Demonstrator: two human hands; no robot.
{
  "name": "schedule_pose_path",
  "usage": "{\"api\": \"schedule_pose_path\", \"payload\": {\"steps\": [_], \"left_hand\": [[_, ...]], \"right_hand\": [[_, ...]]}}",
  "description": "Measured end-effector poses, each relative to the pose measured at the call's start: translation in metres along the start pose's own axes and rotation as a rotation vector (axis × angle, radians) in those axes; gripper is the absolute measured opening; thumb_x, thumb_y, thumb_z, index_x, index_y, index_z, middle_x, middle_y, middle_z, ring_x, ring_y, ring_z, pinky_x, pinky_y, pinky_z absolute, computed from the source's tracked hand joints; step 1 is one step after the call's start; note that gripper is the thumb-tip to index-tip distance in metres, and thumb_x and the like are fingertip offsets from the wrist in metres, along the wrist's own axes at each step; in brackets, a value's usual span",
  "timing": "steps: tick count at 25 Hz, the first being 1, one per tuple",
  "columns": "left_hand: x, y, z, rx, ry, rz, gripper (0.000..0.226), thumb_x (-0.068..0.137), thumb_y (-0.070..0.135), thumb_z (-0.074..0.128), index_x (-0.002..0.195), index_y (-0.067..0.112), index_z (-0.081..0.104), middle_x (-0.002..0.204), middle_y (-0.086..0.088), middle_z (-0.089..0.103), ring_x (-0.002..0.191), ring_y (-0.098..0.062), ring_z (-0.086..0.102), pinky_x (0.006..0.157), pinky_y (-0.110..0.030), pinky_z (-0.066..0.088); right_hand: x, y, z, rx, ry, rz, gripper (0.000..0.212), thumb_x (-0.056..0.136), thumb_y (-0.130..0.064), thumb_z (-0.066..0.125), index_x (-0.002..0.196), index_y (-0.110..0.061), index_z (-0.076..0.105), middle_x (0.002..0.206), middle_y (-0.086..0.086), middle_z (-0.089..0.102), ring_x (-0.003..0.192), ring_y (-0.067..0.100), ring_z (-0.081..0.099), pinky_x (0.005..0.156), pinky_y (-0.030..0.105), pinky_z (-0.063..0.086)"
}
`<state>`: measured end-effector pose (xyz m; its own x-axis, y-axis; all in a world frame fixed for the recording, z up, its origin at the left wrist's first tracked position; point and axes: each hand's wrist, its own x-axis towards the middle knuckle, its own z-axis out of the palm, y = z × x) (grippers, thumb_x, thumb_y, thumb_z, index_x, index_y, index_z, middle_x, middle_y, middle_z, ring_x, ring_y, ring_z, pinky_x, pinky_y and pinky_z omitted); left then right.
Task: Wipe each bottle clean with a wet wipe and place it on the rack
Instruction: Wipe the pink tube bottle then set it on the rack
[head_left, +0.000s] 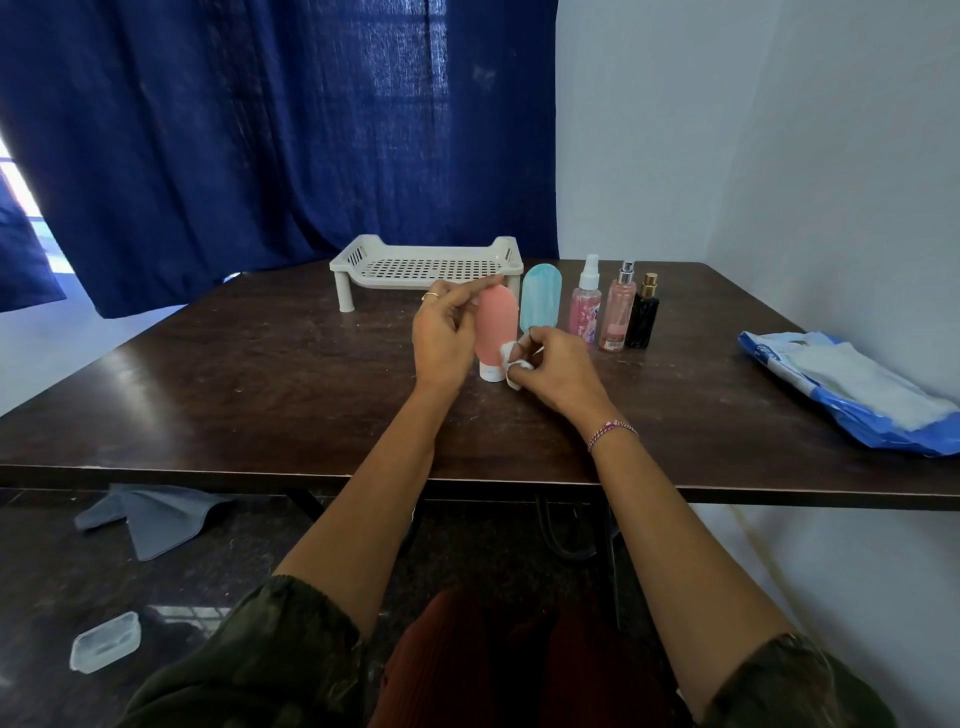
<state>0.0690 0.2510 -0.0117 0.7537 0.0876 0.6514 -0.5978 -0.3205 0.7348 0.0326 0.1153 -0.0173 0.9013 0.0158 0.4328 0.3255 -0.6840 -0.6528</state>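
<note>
Left hand (444, 335) gripped the pink bottle (497, 322), fingers curled round its left side and reaching up near the rounded top. The bottle stood upright, white cap down. Whether the cap sat on the desk (260, 395) or hung just above it could not be told. Right hand (558, 364) pinched a bunched wipe (511, 364) in its fingertips, pressed to the bottle's lower right flank just above the cap.

Step judged: wiping the first bottle. None of the five was on the rack (426, 266) yet, which stood just beyond the left hand. The other four waited in a row beyond the right hand: blue bottle (540, 301), clear spray (587, 306), peach spray (618, 312), black bottle (643, 318). The pack (852, 389) lay well to the right of the right hand.

Notes on doing it well:
- The wipe was a small wad. Opened flatter, it would likely cover more surface per stroke.
- The left fingers hid the left side and top, so the bottle would need turning in the grip to reach those patches.
- The body looked soft, so a light hold seemed wise.
- The cap and its seam should not be skipped.
- The blue bottle stood just behind the right hand. A careless stroke could tip it into the row.
</note>
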Motion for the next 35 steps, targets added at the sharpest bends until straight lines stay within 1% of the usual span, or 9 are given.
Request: {"api": "schedule_pose_path", "payload": {"steps": [4, 8, 12, 14, 16, 23, 27, 30, 35], "left_hand": [[-0.0029, -0.0004, -0.0009, 0.074, 0.030, 0.042, 0.038, 0.092, 0.003, 0.051, 0.121, 0.024, 0.063, 0.091, 0.000, 0.055, 0.078, -0.007, 0.051, 0.068, -0.007, 0.044], [-0.0044, -0.0003, -0.0009, 0.035, 0.025, 0.051, 0.033, 0.093, 0.009, 0.053, 0.121, 0.023, 0.063, 0.095, -0.006, 0.061, 0.085, -0.014, 0.056, 0.076, -0.019, 0.049], [-0.0059, 0.0017, -0.0002, -0.009, 0.002, 0.051, 0.029, 0.091, 0.022, 0.057, 0.119, 0.020, 0.064, 0.105, -0.005, 0.063, 0.097, -0.014, 0.058, 0.084, -0.028, 0.053], [-0.0065, 0.0022, 0.0001, -0.011, 0.000, 0.062, 0.033, 0.087, 0.033, 0.061, 0.117, 0.020, 0.065, 0.108, -0.004, 0.064, 0.100, -0.013, 0.057, 0.084, -0.020, 0.050], [-0.0066, 0.0022, 0.0005, 0.009, 0.003, 0.076, 0.035, 0.085, 0.034, 0.064, 0.118, 0.020, 0.065, 0.112, -0.004, 0.064, 0.103, -0.012, 0.057, 0.082, -0.013, 0.047], [-0.0050, 0.0017, 0.0012, 0.002, 0.001, 0.059, 0.040, 0.080, 0.029, 0.073, 0.117, 0.021, 0.064, 0.115, -0.004, 0.064, 0.102, -0.012, 0.058, 0.083, -0.016, 0.050], [-0.0033, -0.0009, 0.0009, 0.012, -0.054, 0.031, 0.038, 0.089, 0.029, 0.062, 0.126, 0.019, 0.059, 0.124, -0.002, 0.060, 0.113, -0.009, 0.054, 0.088, -0.010, 0.045], [-0.0040, 0.0023, 0.0026, -0.048, -0.126, -0.004, 0.036, 0.098, 0.028, 0.047, 0.132, 0.017, 0.051, 0.132, -0.003, 0.055, 0.119, -0.009, 0.051, 0.086, -0.005, 0.042], [-0.0040, 0.0028, 0.0037, -0.150, -0.176, -0.091, 0.032, 0.103, 0.018, 0.029, 0.131, 0.016, 0.044, 0.131, -0.001, 0.048, 0.112, -0.007, 0.047, 0.084, -0.007, 0.041]], "right_hand": [[0.0000, -0.0018, -0.0004, 0.086, 0.039, -0.048, 0.013, 0.075, -0.007, 0.069, 0.077, -0.019, 0.062, 0.083, -0.005, 0.064, 0.074, 0.001, 0.057, 0.062, 0.006, 0.041], [0.0020, -0.0044, 0.0000, 0.173, 0.121, -0.093, 0.010, 0.080, -0.017, 0.070, 0.089, -0.016, 0.067, 0.088, -0.004, 0.064, 0.077, 0.002, 0.058, 0.067, 0.007, 0.044], [0.0047, -0.0046, -0.0001, 0.194, 0.261, -0.128, 0.014, 0.080, -0.015, 0.070, 0.093, -0.010, 0.068, 0.095, 0.002, 0.064, 0.088, 0.009, 0.059, 0.076, 0.014, 0.049], [0.0060, -0.0033, 0.0008, 0.159, 0.216, -0.127, 0.017, 0.078, -0.015, 0.071, 0.093, -0.007, 0.069, 0.094, 0.001, 0.063, 0.089, 0.010, 0.059, 0.080, 0.020, 0.051], [0.0053, -0.0031, 0.0013, 0.103, 0.135, -0.118, 0.019, 0.077, -0.014, 0.072, 0.094, -0.006, 0.069, 0.092, -0.002, 0.059, 0.087, 0.011, 0.058, 0.081, 0.022, 0.049], [0.0036, -0.0012, -0.0005, -0.001, 0.044, -0.058, 0.023, 0.076, -0.017, 0.074, 0.097, -0.008, 0.072, 0.096, 0.003, 0.065, 0.087, 0.011, 0.057, 0.081, 0.022, 0.048], [0.0005, -0.0035, -0.0013, 0.037, 0.030, -0.004, 0.020, 0.074, -0.018, 0.076, 0.094, -0.016, 0.073, 0.090, -0.002, 0.069, 0.078, 0.007, 0.059, 0.075, 0.018, 0.045], [0.0005, -0.0070, -0.0021, 0.154, 0.092, -0.014, 0.019, 0.074, -0.016, 0.076, 0.093, -0.017, 0.072, 0.085, -0.005, 0.068, 0.076, 0.012, 0.063, 0.073, 0.019, 0.051], [0.0028, -0.0062, 0.0022, 0.018, 0.033, -0.110, 0.017, 0.076, -0.010, 0.072, 0.094, -0.012, 0.072, 0.096, 0.000, 0.065, 0.081, 0.004, 0.056, 0.070, 0.002, 0.043]]}}
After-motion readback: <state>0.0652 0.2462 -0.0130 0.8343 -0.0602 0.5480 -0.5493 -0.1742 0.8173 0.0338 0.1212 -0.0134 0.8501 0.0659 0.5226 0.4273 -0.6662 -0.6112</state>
